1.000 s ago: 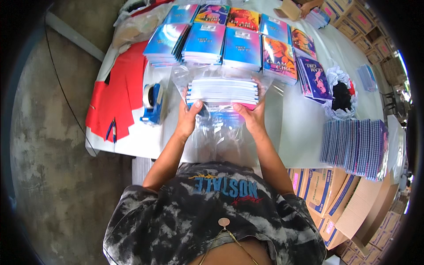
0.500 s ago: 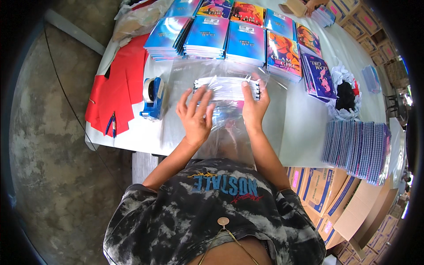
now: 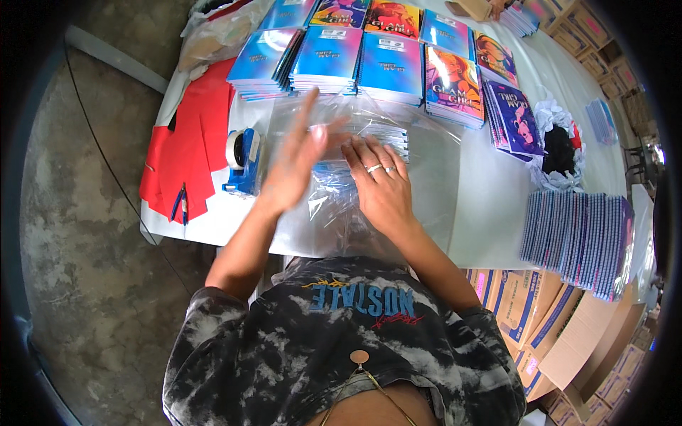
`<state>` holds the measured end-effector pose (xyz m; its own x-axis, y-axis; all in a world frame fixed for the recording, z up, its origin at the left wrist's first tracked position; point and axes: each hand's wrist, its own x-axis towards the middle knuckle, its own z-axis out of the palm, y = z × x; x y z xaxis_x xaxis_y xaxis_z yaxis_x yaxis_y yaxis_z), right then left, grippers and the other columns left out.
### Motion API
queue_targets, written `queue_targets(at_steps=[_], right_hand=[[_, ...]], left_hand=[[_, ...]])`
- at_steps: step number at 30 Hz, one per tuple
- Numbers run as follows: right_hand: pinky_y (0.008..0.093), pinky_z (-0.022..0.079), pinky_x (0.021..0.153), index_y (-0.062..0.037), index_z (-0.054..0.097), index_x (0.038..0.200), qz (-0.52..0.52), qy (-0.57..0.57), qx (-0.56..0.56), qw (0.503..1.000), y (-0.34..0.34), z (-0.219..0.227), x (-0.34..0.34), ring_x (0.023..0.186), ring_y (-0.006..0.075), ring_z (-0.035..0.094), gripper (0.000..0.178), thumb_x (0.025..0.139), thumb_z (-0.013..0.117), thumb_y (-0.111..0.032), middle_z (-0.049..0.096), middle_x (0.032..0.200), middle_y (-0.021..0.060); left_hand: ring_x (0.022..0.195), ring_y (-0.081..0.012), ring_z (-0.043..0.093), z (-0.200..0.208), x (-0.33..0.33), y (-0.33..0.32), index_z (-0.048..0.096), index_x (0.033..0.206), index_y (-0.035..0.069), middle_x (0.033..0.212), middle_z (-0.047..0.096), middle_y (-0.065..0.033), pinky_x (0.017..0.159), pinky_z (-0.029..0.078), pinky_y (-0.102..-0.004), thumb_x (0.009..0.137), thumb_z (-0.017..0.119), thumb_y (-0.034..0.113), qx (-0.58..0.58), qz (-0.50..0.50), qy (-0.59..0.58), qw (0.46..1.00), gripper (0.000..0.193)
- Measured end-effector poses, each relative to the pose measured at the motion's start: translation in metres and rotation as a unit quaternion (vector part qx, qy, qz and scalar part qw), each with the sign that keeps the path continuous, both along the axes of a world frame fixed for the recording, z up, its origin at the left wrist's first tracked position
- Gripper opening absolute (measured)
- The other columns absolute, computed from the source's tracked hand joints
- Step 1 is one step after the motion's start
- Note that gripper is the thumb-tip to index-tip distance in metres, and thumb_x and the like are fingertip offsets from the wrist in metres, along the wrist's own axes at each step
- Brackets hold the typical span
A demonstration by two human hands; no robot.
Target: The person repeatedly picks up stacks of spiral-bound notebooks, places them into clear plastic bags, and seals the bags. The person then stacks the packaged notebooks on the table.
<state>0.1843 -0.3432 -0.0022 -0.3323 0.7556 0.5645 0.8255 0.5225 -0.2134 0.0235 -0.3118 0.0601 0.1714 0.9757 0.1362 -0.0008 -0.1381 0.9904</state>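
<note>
A stack of notebooks (image 3: 399, 145), its white page edges showing, sits inside a clear plastic bag (image 3: 334, 209) on the table in front of me. My right hand (image 3: 383, 188) lies over the stack with its fingers resting flat on the film. Smeared by motion, my left hand (image 3: 295, 167) is raised above the left side of the bag, fingers apart and nothing visible in them. A blue tape dispenser (image 3: 246, 170) stands just left of that hand.
Piles of glossy notebooks (image 3: 391, 67) line the far side. Red sheets (image 3: 188, 153) lie at left with a small blue-handled tool (image 3: 179, 204). At right stands a row of spiral notebooks (image 3: 572, 238), above cardboard boxes (image 3: 515, 305). Another person's hand (image 3: 497, 7) shows at the far edge.
My left hand has lifted off the bagged stack and moved left and up. My right hand has shifted from gripping the stack's right end to lying across its top.
</note>
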Motion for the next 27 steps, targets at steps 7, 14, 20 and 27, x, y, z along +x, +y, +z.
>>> queue_targets(at_steps=[7, 14, 20, 27], right_hand=[[0.0359, 0.035, 0.097, -0.0112, 0.058, 0.117, 0.018, 0.002, 0.041, 0.999, 0.005, -0.004, -0.006, 0.115, 0.0201, 0.049, 0.039, 0.079, 0.051, -0.006, 0.055, 0.122, 0.0034], [0.0359, 0.040, 0.094, -0.0085, 0.061, 0.105, 0.052, 0.119, 0.115, 0.985, 0.008, -0.023, -0.003, 0.111, 0.0218, 0.051, 0.032, 0.074, 0.057, 0.000, 0.059, 0.111, 0.0062], [0.0340, 0.042, 0.089, -0.0089, 0.059, 0.104, 0.003, 0.293, 0.089, 0.952, 0.010, -0.017, -0.002, 0.106, 0.0247, 0.055, 0.035, 0.072, 0.065, 0.003, 0.058, 0.115, 0.0122], [0.0279, 0.040, 0.080, -0.0127, 0.064, 0.073, 0.007, 0.200, 0.157, 0.967, 0.015, -0.030, -0.001, 0.094, 0.0146, 0.060, 0.011, 0.069, 0.072, -0.005, 0.066, 0.094, -0.0026]], left_hand=[[0.093, -0.0173, 0.059, -0.021, -0.003, 0.085, 0.058, 0.113, -0.006, 0.100, 0.065, -0.0163, 0.084, 0.045, -0.0274, 0.083, 0.065, 0.034, 0.054, -0.161, 0.212, 0.962, 0.050], [0.097, -0.0263, 0.063, -0.042, 0.015, 0.005, 0.067, 0.101, 0.007, 0.102, 0.066, -0.0103, 0.086, 0.047, -0.0367, 0.081, 0.062, 0.014, 0.331, 0.058, 0.333, 0.881, 0.021], [0.120, -0.0227, 0.048, -0.064, 0.022, -0.033, 0.060, 0.115, 0.007, 0.125, 0.055, -0.0105, 0.102, 0.033, -0.0447, 0.073, 0.059, 0.001, 0.349, 0.070, 0.471, 0.807, 0.042], [0.083, -0.0235, 0.061, -0.071, -0.053, -0.024, 0.063, 0.100, 0.005, 0.101, 0.066, -0.0103, 0.069, 0.044, -0.0325, 0.072, 0.059, -0.001, 0.379, 0.281, 0.266, 0.840, 0.029]])
